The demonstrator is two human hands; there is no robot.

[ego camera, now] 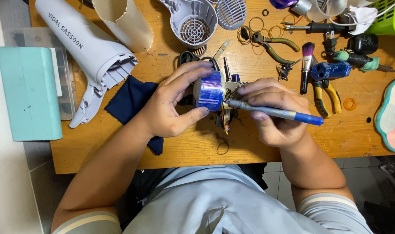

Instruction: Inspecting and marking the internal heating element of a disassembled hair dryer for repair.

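Note:
My left hand (171,102) grips a blue cylindrical fan-motor part (210,91) taken out of a hair dryer, with a small heating-coil and circuit assembly (228,110) hanging from its right side. My right hand (273,110) holds a grey pen-like tool with a blue end (288,115), its tip pointing left onto the assembly. Both hands hover just above the wooden workbench (197,147). Black wires (189,56) trail behind the part.
A white hair-dryer shell half (87,50) and a cream tube (128,21) lie at the back left, a round grille housing (193,21) behind. A dark blue cloth (130,102) lies left. Pliers (327,93), a brush (306,65), rubber bands and a teal box (28,93) surround.

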